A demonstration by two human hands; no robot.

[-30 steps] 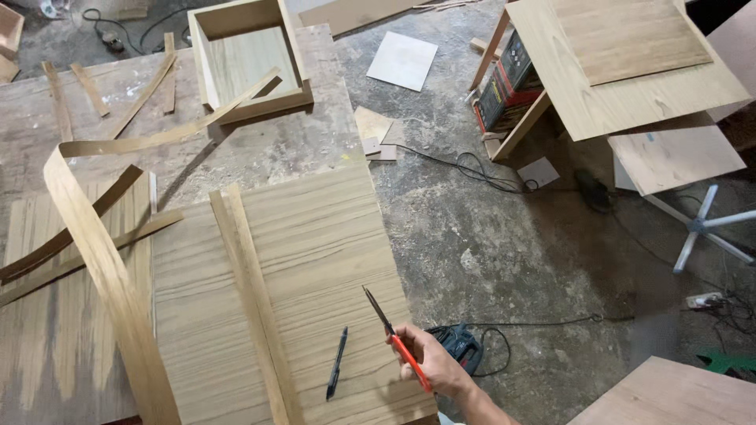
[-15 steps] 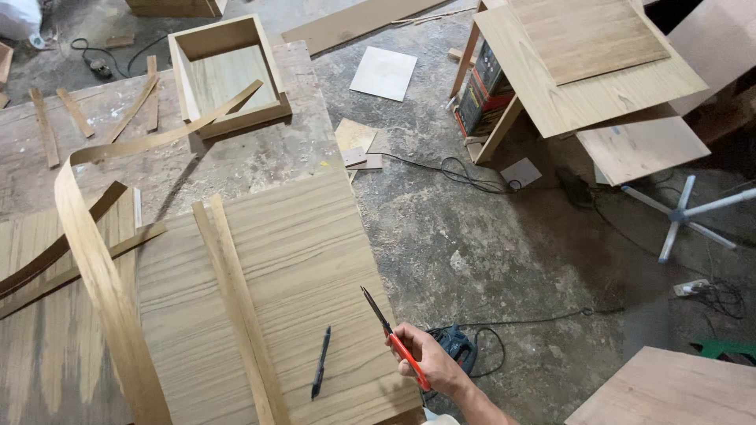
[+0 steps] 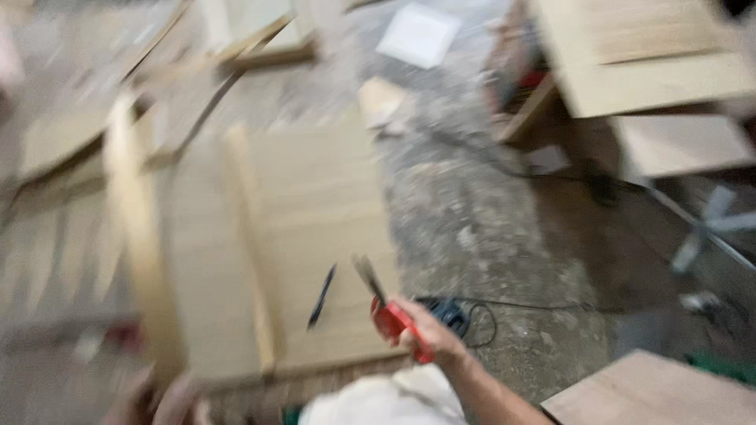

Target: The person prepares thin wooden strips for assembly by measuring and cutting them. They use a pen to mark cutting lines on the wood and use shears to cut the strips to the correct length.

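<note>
Right hand (image 3: 421, 334) grips red-handled knife (image 3: 390, 311), blade up, at near right edge of wood panel (image 3: 315, 205). Black pen (image 3: 321, 296) lies just left. Left hand blurred, grip unclear. Trimming paused; steadier aim needed.

No package, label, sign or screen can be made out anywhere in this blurred view; the flat pale shapes on the floor and bench show no print or display.
</note>
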